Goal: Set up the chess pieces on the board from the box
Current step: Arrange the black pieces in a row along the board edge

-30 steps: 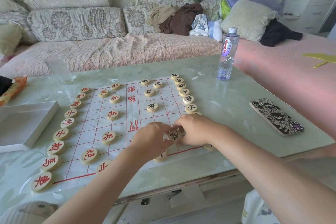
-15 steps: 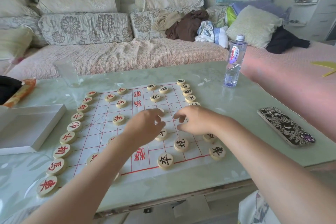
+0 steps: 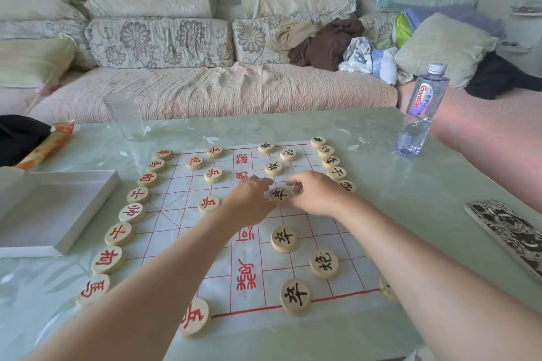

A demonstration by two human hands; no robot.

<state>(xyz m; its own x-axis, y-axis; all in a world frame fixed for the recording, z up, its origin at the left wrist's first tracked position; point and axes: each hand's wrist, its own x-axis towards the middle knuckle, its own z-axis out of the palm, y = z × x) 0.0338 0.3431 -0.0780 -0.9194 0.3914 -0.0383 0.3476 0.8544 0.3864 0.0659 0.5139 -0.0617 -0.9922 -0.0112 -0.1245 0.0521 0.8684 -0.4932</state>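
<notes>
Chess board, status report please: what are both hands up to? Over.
Left hand and right hand flank black-lettered piece mid-board, grip unclear. Most pieces set on chess board. Nothing in the way.

Two bare arms show from the near edge: the left forearm [image 3: 152, 281] and the right forearm [image 3: 425, 267]. Each is uncovered along its visible length, ending in the bare left hand [image 3: 249, 202] and right hand [image 3: 316, 196].

Bright soft daylight, pale sheen on table [image 3: 410, 199] toward 1 o'clock, faint shadows, fisheye bending at edges, slight blur
</notes>
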